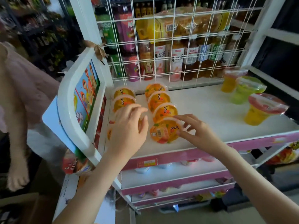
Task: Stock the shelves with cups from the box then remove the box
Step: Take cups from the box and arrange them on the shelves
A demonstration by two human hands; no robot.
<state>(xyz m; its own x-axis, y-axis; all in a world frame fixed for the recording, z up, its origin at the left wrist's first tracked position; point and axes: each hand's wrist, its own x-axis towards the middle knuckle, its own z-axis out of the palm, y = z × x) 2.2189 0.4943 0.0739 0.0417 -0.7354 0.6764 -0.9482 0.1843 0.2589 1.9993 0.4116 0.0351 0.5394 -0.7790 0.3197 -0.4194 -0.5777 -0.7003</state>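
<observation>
My right hand (199,133) pinches the rim of the tilted front cup (165,131), sealed over orange fruit, on the white top shelf (210,113). My left hand (127,128) curls over the neighbouring row of cups (123,102); whether it grips anything, I cannot tell.

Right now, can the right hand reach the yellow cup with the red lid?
Probably yes. Only bare white shelf lies between the right hand and the red-lidded yellow cup. Its fingers pinch the front orange fruit cup, though, so it would have to let go first.
</observation>
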